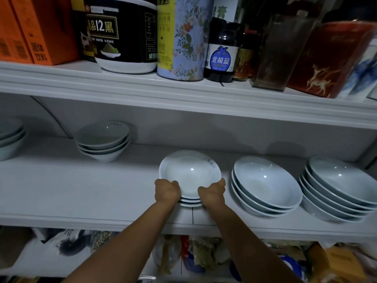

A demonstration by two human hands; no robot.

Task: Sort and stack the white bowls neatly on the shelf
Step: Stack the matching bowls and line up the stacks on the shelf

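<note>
A stack of white bowls (189, 174) stands in the middle of the white shelf (81, 190), tilted slightly toward me. My left hand (166, 190) grips its near left rim and my right hand (213, 193) grips its near right rim, thumbs on the top bowl's edge. Three bowl rims show between my hands. To the right sits another stack of white bowls (265, 182), and beyond it a taller stack (336, 184). A smaller stack (103, 139) stands at the back left. At the far left edge is one more stack (10, 135), cut off by the frame.
The upper shelf (142, 86) hangs close above the bowls and carries orange boxes (36, 29), a black tub (122, 35), a flowered tin (181, 37), dark bottles (222, 50) and a red box (330, 58). Bags and packets (204, 256) fill the shelf below.
</note>
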